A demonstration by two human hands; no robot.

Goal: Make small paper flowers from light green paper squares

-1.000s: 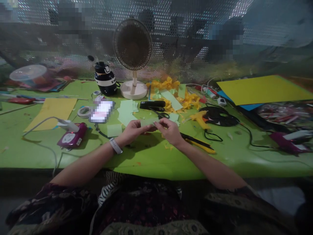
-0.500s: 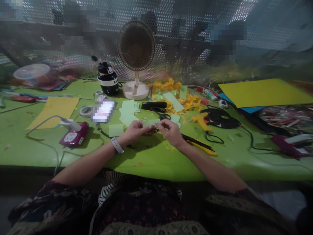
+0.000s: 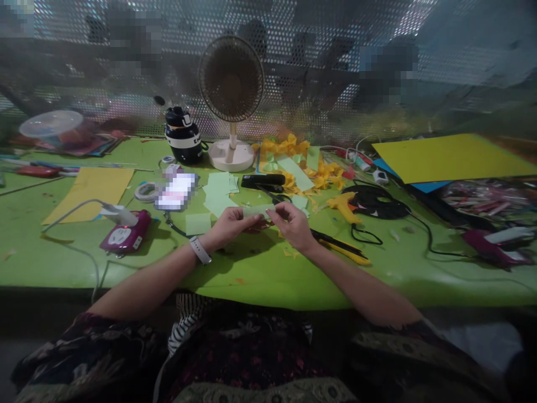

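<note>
Between both hands, above the green tabletop [image 3: 260,285], is a small pale green paper piece [image 3: 254,211]. My left hand [image 3: 230,225] pinches its left end, thumb on the near side. At the right end, the thumb and fingers of my right hand [image 3: 292,225] close on the same paper. A pale green paper square [image 3: 198,224] lies left of my left hand. Behind the hands are more pale green sheets [image 3: 218,193], a black stapler [image 3: 263,180] and partly hidden scissors [image 3: 279,197]. Beside my right wrist rests a yellow and black cutter [image 3: 342,247].
A white fan [image 3: 230,154] and dark bottle [image 3: 183,137] stand at the back, near orange paper flowers [image 3: 289,145]. To the right lie a yellow glue gun [image 3: 344,207] and yellow sheet [image 3: 453,157]. A purple power socket [image 3: 126,232] and phone [image 3: 177,191] are left.
Both hands keep hold of the pale green paper, whose top edge looks slightly more tilted or curled. The whole view has shifted a little; nothing else has visibly moved.
</note>
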